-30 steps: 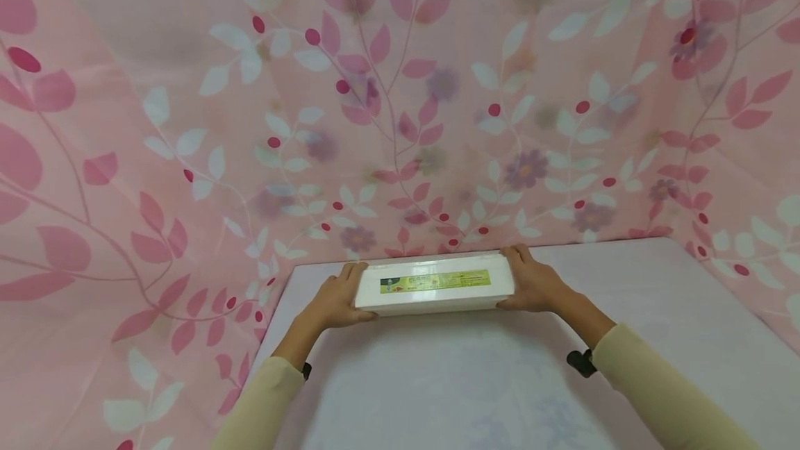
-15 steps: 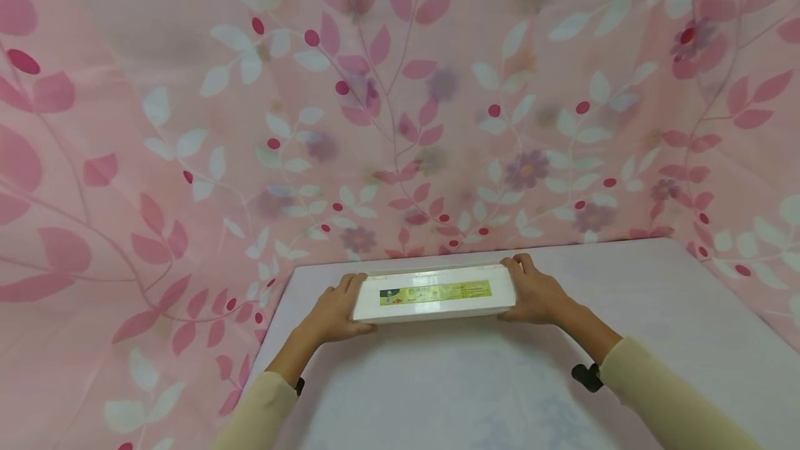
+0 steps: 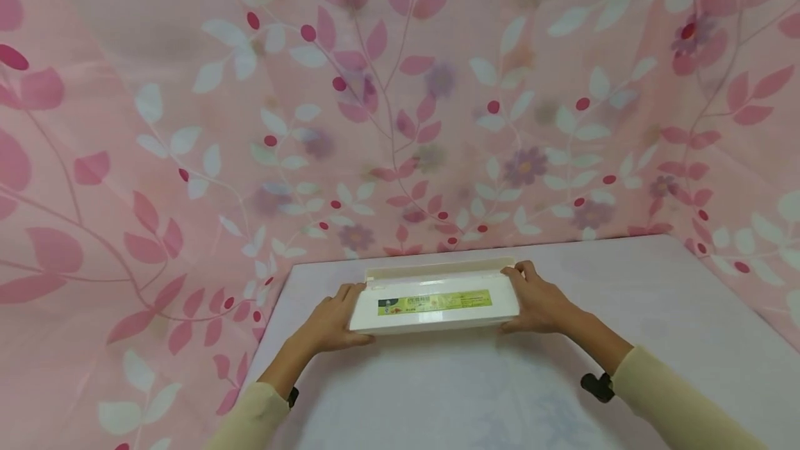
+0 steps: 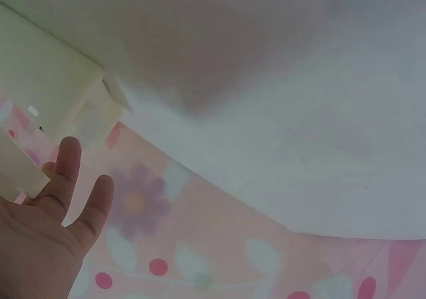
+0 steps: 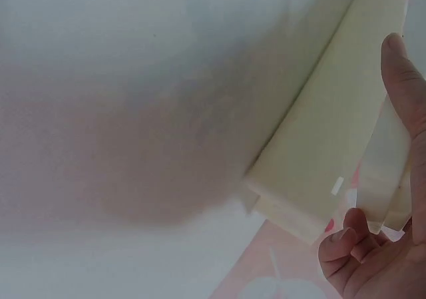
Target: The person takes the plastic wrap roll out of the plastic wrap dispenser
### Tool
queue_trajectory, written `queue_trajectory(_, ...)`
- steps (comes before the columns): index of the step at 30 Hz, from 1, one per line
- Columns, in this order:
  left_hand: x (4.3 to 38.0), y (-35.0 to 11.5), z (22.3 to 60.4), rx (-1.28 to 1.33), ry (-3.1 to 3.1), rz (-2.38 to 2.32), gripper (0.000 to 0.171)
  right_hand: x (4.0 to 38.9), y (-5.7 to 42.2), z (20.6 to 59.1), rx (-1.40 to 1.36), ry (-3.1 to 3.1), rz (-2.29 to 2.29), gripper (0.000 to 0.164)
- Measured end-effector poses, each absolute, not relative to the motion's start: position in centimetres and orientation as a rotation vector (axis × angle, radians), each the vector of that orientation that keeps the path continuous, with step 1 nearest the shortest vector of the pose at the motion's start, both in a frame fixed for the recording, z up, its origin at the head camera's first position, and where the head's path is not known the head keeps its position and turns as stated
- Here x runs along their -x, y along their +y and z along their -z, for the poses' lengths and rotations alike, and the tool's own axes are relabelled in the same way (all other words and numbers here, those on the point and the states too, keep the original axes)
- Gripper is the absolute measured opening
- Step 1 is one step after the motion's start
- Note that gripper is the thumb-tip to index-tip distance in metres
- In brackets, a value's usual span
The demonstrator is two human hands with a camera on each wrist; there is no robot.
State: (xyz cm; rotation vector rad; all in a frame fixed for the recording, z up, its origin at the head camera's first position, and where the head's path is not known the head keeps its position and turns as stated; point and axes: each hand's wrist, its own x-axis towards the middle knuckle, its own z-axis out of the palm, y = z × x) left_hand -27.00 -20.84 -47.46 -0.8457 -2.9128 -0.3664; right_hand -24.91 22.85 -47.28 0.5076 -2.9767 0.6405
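Observation:
A long white box with a green printed label is at the back of the table. Its labelled top part [image 3: 434, 307] is raised and tilted, held by both hands at its ends. Behind it shows the rim of the lower part [image 3: 431, 271]. My left hand [image 3: 331, 318] grips the left end, thumb along the front edge. The right hand [image 3: 539, 301] grips the right end the same way. In the right wrist view the lower part [image 5: 326, 126] stands on the table, with pink cloth showing between it and the raised part [image 5: 385, 172]. What is inside is hidden.
A pale cloth-covered table [image 3: 437, 394] reaches back to a pink floral curtain [image 3: 400, 123]. More of that curtain hangs along the left and right sides. A dark wrist device [image 3: 598, 387] sits by the right sleeve.
Both hands have drawn the labelled part toward me and tilted it. More of the lower part's rim now shows behind it.

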Motion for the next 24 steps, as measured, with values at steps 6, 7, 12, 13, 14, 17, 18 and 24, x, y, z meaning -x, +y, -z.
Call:
queue_trajectory(6, 26.3, -21.1, 47.9, 0.855, -2.928, 0.426, 0.109, 24.0, 22.7, 47.4, -0.521, -2.981, -0.663, 0.114)
queue_trajectory(7, 26.2, -21.1, 48.0, 0.861, -2.924, 0.434, 0.108, 23.9, 22.7, 47.4, -0.525, -2.981, -0.668, 0.113)
queue_trajectory(12, 26.0, -21.1, 48.4, 0.896, -2.893, 0.435, 0.105, 23.7, 22.9, 47.5, -0.556, -2.970, -0.691, 0.112)
queue_trajectory(13, 26.0, -21.1, 48.5, 0.902, -2.889, 0.437, 0.105, 23.6, 22.9, 47.6, -0.565, -2.970, -0.688, 0.112)
queue_trajectory(14, 26.0, -21.1, 48.5, 0.906, -2.890, 0.440, 0.104, 23.6, 23.0, 47.8, -0.575, -2.969, -0.681, 0.112)
queue_trajectory(17, 25.9, -21.1, 48.7, 0.898, -2.916, 0.510, 0.103, 23.5, 23.2, 48.2, -0.604, -2.961, -0.675, 0.111)
queue_trajectory(18, 25.8, -21.1, 48.7, 0.889, -2.928, 0.544, 0.103, 23.5, 23.3, 48.3, -0.614, -2.957, -0.682, 0.111)
queue_trajectory(24, 25.4, -20.8, 49.2, 0.859, -2.977, 0.643, 0.105, 23.0, 23.7, 48.7, -0.663, -2.919, -0.739, 0.111)
